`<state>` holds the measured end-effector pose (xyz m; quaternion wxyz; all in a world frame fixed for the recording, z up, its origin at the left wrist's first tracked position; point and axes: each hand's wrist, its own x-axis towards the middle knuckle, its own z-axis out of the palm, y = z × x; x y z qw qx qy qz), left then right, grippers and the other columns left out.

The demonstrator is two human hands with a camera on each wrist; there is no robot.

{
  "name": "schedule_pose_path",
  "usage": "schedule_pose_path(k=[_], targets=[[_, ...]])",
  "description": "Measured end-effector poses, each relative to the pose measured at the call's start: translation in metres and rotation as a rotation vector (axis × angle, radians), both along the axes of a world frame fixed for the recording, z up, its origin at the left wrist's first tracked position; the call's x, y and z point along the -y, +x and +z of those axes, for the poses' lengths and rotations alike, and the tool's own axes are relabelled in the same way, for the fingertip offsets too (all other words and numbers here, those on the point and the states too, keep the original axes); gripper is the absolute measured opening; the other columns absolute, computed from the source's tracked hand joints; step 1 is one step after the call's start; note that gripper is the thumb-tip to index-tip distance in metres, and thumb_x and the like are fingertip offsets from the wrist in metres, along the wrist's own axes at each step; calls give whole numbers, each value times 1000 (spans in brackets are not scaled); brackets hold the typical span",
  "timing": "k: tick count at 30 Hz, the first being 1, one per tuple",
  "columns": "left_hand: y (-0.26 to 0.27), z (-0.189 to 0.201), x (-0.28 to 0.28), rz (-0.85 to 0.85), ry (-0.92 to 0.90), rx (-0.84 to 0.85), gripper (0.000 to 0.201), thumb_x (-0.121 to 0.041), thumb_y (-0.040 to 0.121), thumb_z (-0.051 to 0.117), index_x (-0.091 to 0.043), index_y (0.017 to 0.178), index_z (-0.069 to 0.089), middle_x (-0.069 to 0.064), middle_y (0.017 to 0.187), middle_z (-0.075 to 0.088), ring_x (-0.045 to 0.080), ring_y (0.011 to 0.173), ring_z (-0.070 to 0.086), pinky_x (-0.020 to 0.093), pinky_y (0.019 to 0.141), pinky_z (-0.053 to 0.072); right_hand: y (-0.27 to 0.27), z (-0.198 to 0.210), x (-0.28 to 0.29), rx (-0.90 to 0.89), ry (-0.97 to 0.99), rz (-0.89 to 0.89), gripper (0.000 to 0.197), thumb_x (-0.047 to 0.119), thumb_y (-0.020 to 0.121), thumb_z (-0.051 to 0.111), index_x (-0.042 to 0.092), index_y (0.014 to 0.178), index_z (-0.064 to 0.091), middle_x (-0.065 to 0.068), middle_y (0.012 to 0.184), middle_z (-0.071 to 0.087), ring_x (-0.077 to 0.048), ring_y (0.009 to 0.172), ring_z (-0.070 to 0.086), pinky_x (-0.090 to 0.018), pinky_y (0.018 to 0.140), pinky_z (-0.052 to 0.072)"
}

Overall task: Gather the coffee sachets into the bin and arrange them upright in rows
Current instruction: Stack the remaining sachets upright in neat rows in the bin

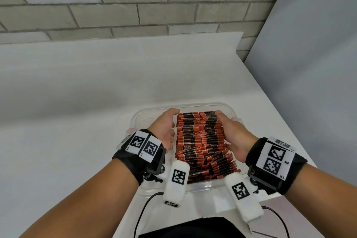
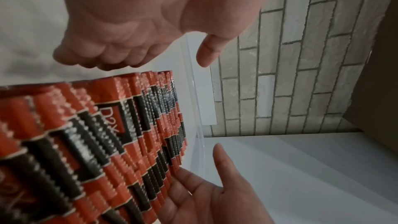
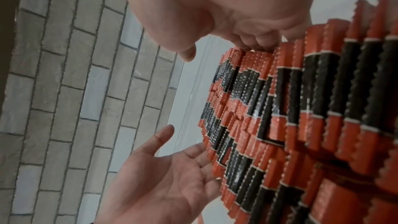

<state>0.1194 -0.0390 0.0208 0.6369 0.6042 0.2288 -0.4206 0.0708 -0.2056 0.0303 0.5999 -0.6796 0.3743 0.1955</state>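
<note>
- A clear plastic bin [image 1: 228, 106] sits on the white table [image 1: 77, 102], near its front edge, and is packed with red and black coffee sachets [image 1: 201, 145].
- The sachets stand on end in tight rows, crimped top edges facing up, flat faces pressed against one another. Each row runs left to right across the bin, and the rows follow one another from the near wall to the far wall.
- Towards the near end several sachets lean, showing part of their printed faces; the far rows stand straighter.
- The left hand [image 1: 166, 127] lies flat against the left side of the block of sachets, fingers straight and together, fingertips at the far left corner, thumb held apart above. It grips nothing.
- The right hand [image 1: 235, 137] mirrors it on the right side, fingers extended along the ends of the rows, fingertips touching the far right corner. It also grips nothing.
- A strip of bare bin floor shows to the left of the block, between the left hand and the bin wall.
- A grey brick wall [image 1: 135, 2] rises behind the table.
</note>
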Motion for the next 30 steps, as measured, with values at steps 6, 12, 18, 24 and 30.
schedule_pose_path(k=[6, 12, 18, 24, 30], targets=[[7, 5, 6, 12, -52, -15, 44, -48, 93, 44, -6, 101, 56, 14, 104, 61, 26, 95, 57, 34, 75, 45, 4, -2, 0, 15, -14, 30, 66, 67, 89, 36, 16, 126, 56, -4, 125, 61, -20, 113, 57, -36, 100, 41], [7, 1, 7, 27, -45, -37, 43, -46, 95, 43, -5, 99, 55, 13, 97, 61, 24, 91, 57, 33, 71, 45, 6, 0, 3, 38, -9, 25, 56, 61, 94, 33, 16, 110, 62, -3, 109, 69, -19, 102, 62, -34, 95, 44], [7, 0, 3, 37, -36, -21, 70, -52, 90, 46, -5, 141, 36, 18, 137, 49, 29, 125, 47, 44, 103, 38, 10, -1, 4, 18, -26, 43, 57, 60, 95, 32, 14, 114, 60, -5, 115, 66, -20, 110, 59, -37, 105, 39], [8, 0, 0, 22, -56, -8, 63, -50, 92, 44, 2, 129, 47, 17, 113, 61, 27, 100, 58, 36, 72, 46, 15, 1, 2, 7, -41, 44, 59, 61, 94, 32, 13, 109, 62, -5, 108, 68, -20, 103, 60, -38, 102, 41], [8, 3, 5, 56, -81, -31, 54, -49, 94, 43, -2, 118, 55, 13, 120, 59, 24, 98, 57, 32, 72, 47, 16, 2, 0, -33, -46, 53, 60, 63, 94, 31, 13, 107, 61, -3, 109, 67, -19, 104, 59, -36, 98, 41]])
